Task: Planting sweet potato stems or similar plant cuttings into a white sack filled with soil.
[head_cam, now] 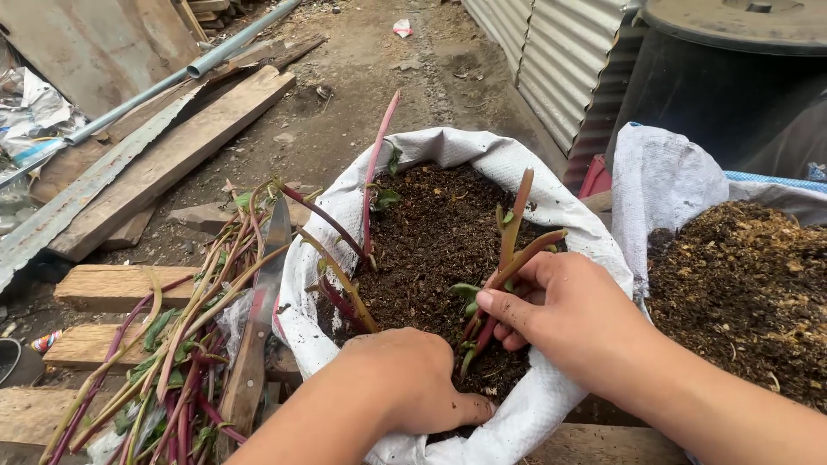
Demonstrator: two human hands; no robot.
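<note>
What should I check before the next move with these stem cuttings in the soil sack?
1. Right hand grips the reddish cuttings: ok.
2. Left hand is pressed into the soil: ok; its fingertips are hidden.
3. White sack rim is rolled open: ok.
4. Stems already in the soil stand upright: not ok, several lean.
5. Spare cuttings pile lies beside the sack: ok.
6. Knife lies on that pile, apart from both hands: ok.

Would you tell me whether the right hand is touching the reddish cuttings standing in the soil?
Touching: the head view shows the right hand closed around the reddish cuttings.
</note>
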